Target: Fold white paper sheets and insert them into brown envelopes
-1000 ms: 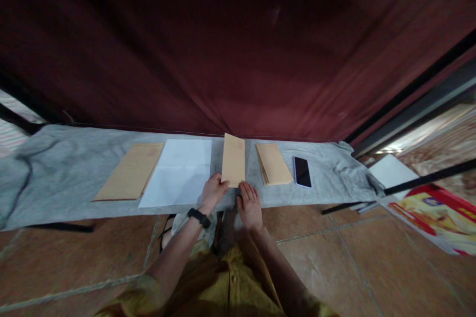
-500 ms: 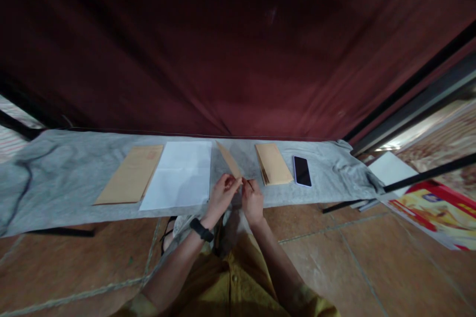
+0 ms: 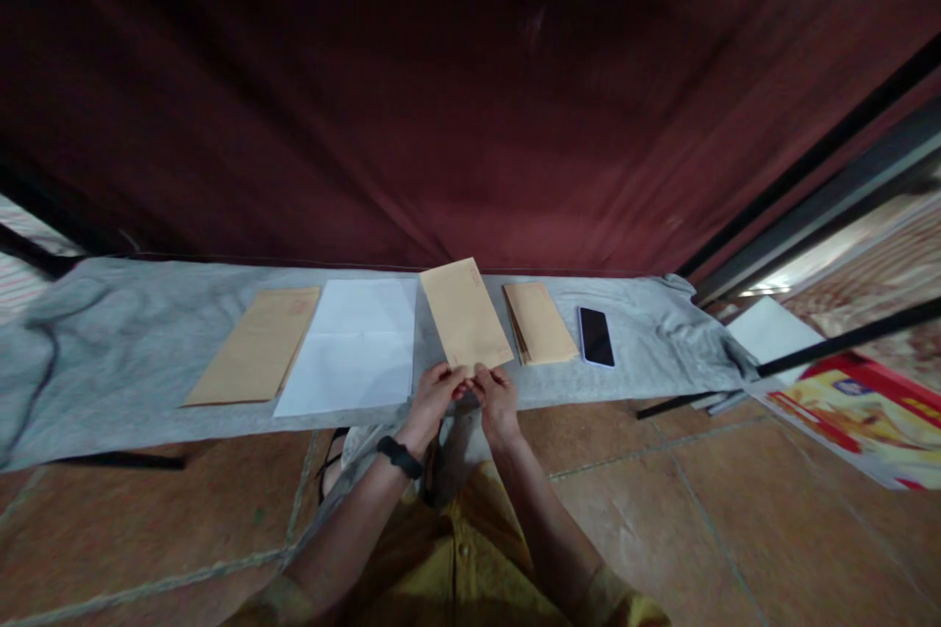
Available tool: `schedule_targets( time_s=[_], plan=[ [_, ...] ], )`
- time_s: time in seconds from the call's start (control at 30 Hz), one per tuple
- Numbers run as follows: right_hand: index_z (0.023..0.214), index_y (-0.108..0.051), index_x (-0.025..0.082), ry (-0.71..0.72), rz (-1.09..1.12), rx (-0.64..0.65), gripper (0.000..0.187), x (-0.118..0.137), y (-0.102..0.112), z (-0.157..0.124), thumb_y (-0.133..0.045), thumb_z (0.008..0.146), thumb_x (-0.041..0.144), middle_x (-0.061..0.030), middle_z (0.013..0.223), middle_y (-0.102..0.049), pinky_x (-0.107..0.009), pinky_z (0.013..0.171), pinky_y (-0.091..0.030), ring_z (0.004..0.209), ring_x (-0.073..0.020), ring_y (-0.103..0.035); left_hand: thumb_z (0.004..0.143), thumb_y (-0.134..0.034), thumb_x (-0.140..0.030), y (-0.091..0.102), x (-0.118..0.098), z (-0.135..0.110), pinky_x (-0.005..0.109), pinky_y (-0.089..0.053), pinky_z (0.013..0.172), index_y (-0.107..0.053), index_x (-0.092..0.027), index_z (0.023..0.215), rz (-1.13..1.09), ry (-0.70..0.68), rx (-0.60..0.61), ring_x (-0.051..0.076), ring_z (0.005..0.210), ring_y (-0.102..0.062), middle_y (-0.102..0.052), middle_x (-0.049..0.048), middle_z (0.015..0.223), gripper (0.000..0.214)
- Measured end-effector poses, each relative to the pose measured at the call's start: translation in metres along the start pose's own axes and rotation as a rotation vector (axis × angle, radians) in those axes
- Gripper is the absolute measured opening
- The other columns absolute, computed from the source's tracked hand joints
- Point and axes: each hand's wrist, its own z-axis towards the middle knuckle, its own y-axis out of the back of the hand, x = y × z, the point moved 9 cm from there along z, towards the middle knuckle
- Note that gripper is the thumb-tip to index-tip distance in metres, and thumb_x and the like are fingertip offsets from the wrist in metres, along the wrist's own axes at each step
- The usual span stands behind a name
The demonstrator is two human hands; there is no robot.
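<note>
A brown paper envelope (image 3: 467, 313) with small red print is held by its near edge, its broad face turned up toward me. My left hand (image 3: 435, 397) pinches that edge from the left, a dark band on its wrist. Close beside it, my right hand (image 3: 495, 397) pinches the same edge, fingertips almost meeting the left ones. To the left lie white paper sheets (image 3: 353, 353) with a crease across them, and beyond these a stack of larger brown envelopes (image 3: 254, 348). Right of the held envelope rests a stack of brown envelopes (image 3: 542, 323).
A phone (image 3: 596, 337) with a dark screen lies right of the envelopes on the grey cloth (image 3: 654, 343) covering the narrow table. Behind hangs a dark red curtain (image 3: 456, 118). A red and yellow box (image 3: 867, 416) is at the right, near a black metal bar (image 3: 853, 338).
The envelope has turned from nearly edge-on to showing its broad printed face. Both hands have shifted slightly and still grip its near edge.
</note>
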Motion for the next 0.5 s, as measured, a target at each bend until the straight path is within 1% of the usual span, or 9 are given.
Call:
schedule_targets(
  time_s=[0.1,0.23,0.37,0.5],
  plan=[
    [0.066,-0.056,0.02,-0.041,0.007,0.016,0.039,-0.009,0.0,-0.003,-0.087,0.061,0.043,0.0028,0.066,-0.065,-0.024,0.061,-0.058,0.058,-0.0112,-0.063,0.064,-0.079,-0.055,0.004,0.002,0.004,0.023,-0.043,0.052,-0.066,-0.014,0.078,0.023,0.024,0.023,0.011,0.056,-0.057,-0.066,0.0026,0.066,0.045],
    [0.066,-0.056,0.019,-0.106,0.01,-0.031,0.044,-0.016,0.011,0.0,-0.091,0.056,0.044,0.0015,0.063,-0.064,-0.023,0.059,-0.058,0.059,-0.0127,-0.065,0.062,-0.08,-0.048,0.013,0.007,0.011,0.022,-0.036,0.047,-0.065,-0.014,0.071,0.071,0.045,0.028,0.008,0.049,-0.05,-0.06,0.0003,0.057,0.039],
    [0.065,-0.058,0.018,-0.104,-0.056,-0.077,0.044,-0.012,0.027,0.011,-0.091,0.054,0.046,0.0008,0.06,-0.063,-0.026,0.055,-0.058,0.058,-0.0146,-0.066,0.063,-0.079,-0.044,0.021,0.014,0.018,0.02,-0.033,0.045,-0.063,-0.014,0.066,0.128,0.077,0.016,0.008,0.047,-0.049,-0.059,-0.0004,0.054,0.034],
    [0.063,-0.058,0.019,-0.087,-0.141,-0.09,0.041,-0.007,0.041,0.022,-0.089,0.052,0.043,0.0002,0.059,-0.065,-0.027,0.054,-0.059,0.054,-0.015,-0.066,0.064,-0.079,-0.039,0.026,0.019,0.024,0.02,-0.033,0.043,-0.061,-0.015,0.063,0.185,0.107,0.001,0.008,0.045,-0.048,-0.057,-0.0011,0.051,0.03]
  ],
)
